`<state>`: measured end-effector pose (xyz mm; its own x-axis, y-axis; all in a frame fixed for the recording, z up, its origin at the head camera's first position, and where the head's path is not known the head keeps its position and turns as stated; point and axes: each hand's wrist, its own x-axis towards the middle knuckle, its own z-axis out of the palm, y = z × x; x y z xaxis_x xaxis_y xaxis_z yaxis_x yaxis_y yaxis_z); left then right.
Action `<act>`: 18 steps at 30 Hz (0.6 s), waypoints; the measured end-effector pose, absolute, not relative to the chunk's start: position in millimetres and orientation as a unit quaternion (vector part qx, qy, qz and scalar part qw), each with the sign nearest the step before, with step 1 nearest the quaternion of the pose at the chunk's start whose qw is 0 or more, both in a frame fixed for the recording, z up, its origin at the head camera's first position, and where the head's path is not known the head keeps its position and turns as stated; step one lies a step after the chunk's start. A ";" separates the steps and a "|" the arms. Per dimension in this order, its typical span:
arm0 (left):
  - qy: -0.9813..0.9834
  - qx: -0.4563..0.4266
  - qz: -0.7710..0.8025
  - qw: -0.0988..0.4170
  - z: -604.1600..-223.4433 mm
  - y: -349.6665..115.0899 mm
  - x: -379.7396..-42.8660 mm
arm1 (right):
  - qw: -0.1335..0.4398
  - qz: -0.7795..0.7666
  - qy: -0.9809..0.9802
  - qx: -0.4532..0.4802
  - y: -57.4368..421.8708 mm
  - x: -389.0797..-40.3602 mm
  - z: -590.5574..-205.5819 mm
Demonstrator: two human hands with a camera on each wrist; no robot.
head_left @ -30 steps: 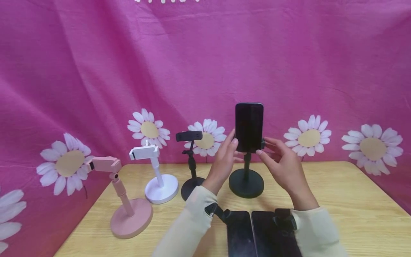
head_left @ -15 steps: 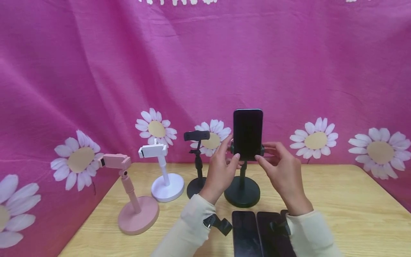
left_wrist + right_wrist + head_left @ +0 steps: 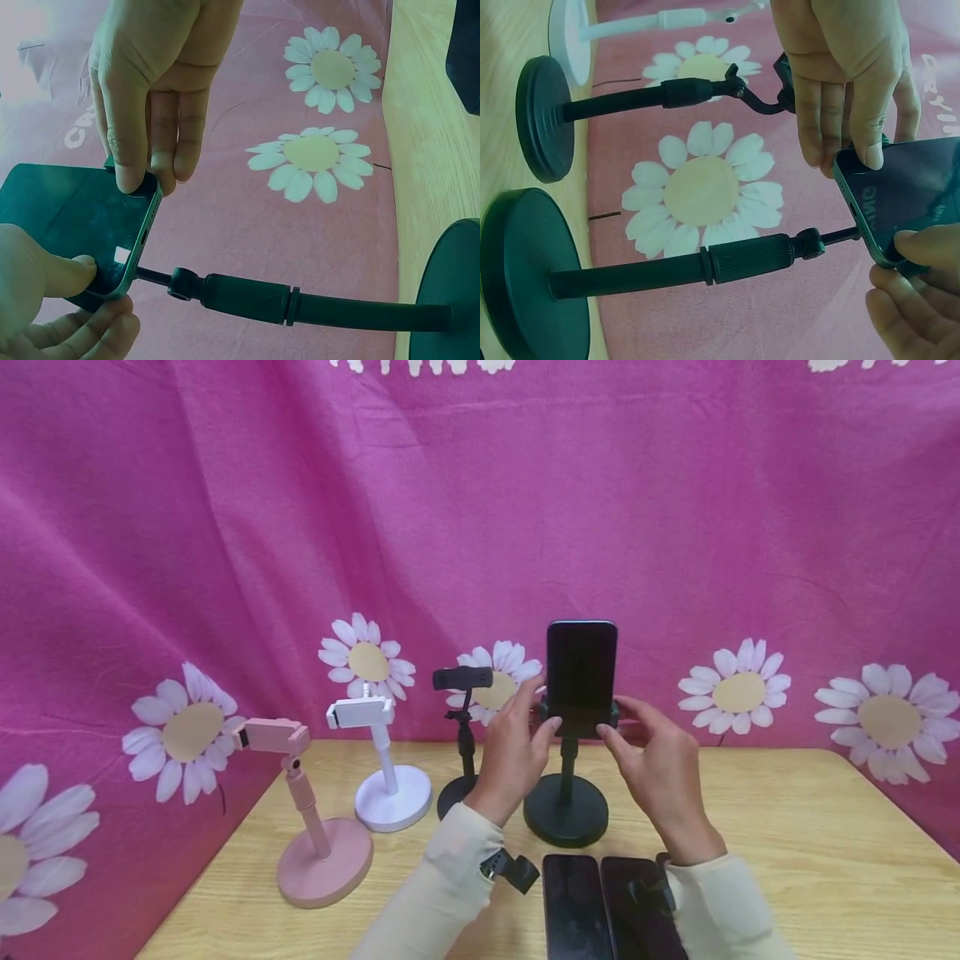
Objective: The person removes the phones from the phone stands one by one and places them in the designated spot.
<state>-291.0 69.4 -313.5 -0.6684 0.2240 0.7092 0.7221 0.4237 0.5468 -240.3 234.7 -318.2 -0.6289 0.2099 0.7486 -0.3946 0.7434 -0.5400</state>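
A smartphone [image 3: 582, 668] with a dark screen stands upright in the clamp of a black phone stand [image 3: 567, 814]. My left hand [image 3: 513, 756] holds its lower left corner, thumb on the screen and fingers behind. At the lower right corner, my right hand [image 3: 666, 772] grips the same way. In the left wrist view, both thumbs press the glass of the smartphone [image 3: 56, 199] near its bottom edge. The right wrist view shows the stand's pole [image 3: 660, 274] running to the phone's back. Most of the clamp is hidden by the phone and fingers.
To the left are a pink phone stand [image 3: 325, 862], a white phone stand [image 3: 393, 798] and a smaller black phone stand [image 3: 467, 743]. Several dark phones [image 3: 576, 906] lie side by side near the front of the wooden table [image 3: 825, 860]. A pink flowered cloth [image 3: 675, 527] hangs behind.
The smartphone and its stand have come slightly nearer and lower. My left hand has shifted its thumb onto the phone's lower left corner. The head view has turned a little.
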 end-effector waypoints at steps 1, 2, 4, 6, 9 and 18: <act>-0.796 -0.299 -0.448 0.277 -313.3 69.3 -291.3 | 0.430 0.354 -0.829 0.057 234.3 -240.7 -318.6; -0.795 -0.300 -0.449 0.276 -313.3 69.3 -291.8 | 0.433 0.354 -0.827 0.059 234.0 -241.1 -319.0; -0.793 -0.303 -0.452 0.275 -313.9 69.1 -292.6 | 0.438 0.354 -0.824 0.060 233.8 -241.9 -320.3; -0.790 -0.306 -0.454 0.277 -315.0 68.6 -293.2 | 0.443 0.353 -0.822 0.063 233.6 -242.2 -321.5; -0.781 -0.315 -0.454 0.291 -315.0 67.0 -292.9 | 0.447 0.351 -0.820 0.065 232.9 -241.6 -322.0; -0.766 -0.348 -0.440 0.314 -292.3 54.8 -275.8 | 0.459 0.358 -0.809 0.087 228.9 -225.0 -304.0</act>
<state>-275.8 54.8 -292.3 -0.5606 0.2576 0.7870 0.8096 0.3704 0.4554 -225.0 228.9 -304.0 -0.5642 0.1872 0.8041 -0.4690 0.7290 -0.4987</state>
